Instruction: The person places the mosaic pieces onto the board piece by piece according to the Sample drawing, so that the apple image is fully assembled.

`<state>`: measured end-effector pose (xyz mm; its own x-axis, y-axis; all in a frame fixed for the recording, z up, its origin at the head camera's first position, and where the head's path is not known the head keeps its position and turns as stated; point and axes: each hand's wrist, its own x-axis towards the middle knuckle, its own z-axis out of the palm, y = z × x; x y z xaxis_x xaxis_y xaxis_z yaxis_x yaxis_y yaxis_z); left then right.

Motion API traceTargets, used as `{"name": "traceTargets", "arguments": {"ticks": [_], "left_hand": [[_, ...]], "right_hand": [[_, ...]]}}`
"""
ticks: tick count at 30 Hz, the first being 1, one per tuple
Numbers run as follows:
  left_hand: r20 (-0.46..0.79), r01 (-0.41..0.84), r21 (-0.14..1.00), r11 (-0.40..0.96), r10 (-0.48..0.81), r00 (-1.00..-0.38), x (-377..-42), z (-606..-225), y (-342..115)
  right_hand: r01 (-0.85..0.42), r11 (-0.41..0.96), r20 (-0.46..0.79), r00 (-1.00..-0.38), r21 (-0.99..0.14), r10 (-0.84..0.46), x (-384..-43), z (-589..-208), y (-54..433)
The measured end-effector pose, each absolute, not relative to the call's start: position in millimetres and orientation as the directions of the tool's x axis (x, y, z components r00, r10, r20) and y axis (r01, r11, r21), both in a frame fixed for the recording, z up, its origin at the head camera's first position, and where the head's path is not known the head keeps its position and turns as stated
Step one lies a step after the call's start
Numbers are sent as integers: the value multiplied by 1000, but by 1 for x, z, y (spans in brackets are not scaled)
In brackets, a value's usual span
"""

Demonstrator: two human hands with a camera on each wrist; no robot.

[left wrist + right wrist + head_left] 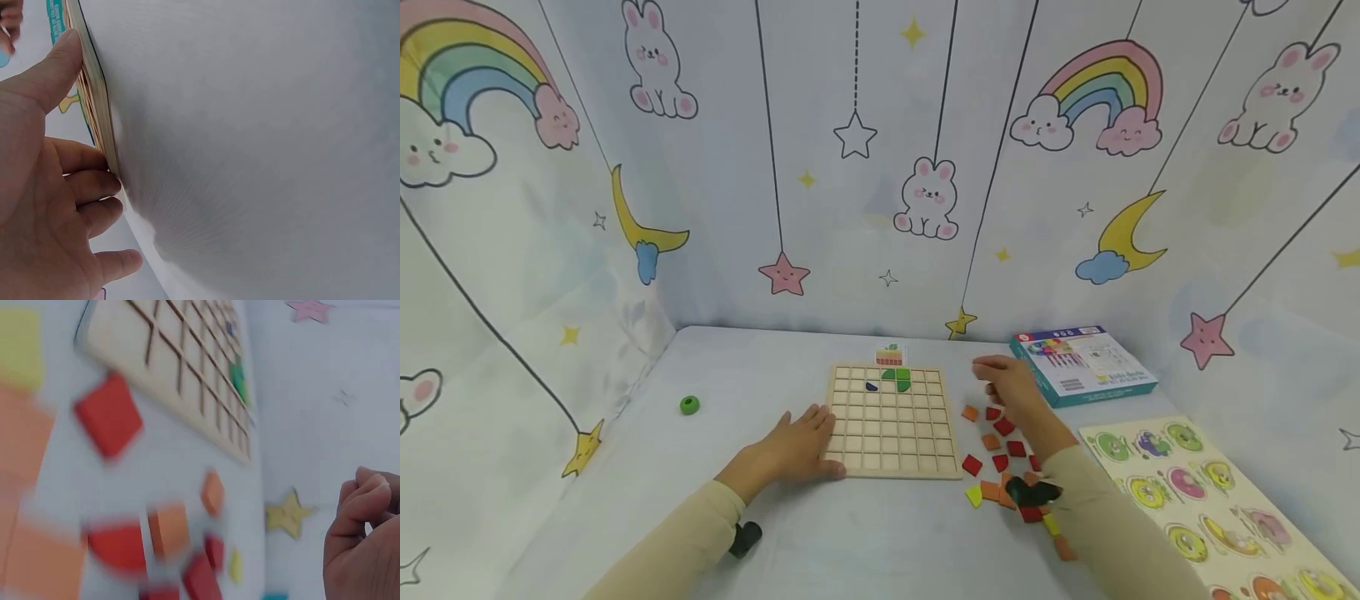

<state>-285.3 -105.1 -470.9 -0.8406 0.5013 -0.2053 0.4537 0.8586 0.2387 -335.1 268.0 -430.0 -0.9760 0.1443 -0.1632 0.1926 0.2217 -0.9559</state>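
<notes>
**Wooden grid board squared to the table under a spread left hand**

The wooden grid board (887,443) lies flat in front of the person, its near edge running across the view and its grid lines leading straight away. It is nearly square, with no clear long axis. Near its far edge sit green pieces (903,375) and a dark blue piece (872,387); a small picture card (891,356) lies just beyond.

The white table (895,542) meets a pale cloth backdrop (722,167) printed with rabbits, rainbows and stars. A boxed set (1084,364) and a sheet of fruit pictures (1157,458) lie to the right, a green ring (689,405) to the left.

The left hand (799,446) is spread, thumb and fingers touching the board's left side without gripping it. The right hand (1011,385) is raised right of the board, beyond most of the loose coloured pieces (991,442), fingers bent toward the thumb; whether they hold anything cannot be told.
</notes>
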Motion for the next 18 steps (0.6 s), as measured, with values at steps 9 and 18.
{"name": "traceTargets", "arguments": {"ticks": [9,18], "left_hand": [[-226,452,224,864,497,-838,-284,-470,-103],[-225,449,218,866,493,-841,-285,-468,-103]], "right_hand": [[371,-82,-380,-901,-925,210,-254,-421,399],[487,44,-471,-860,-872,194,-216,-453,433]]}}
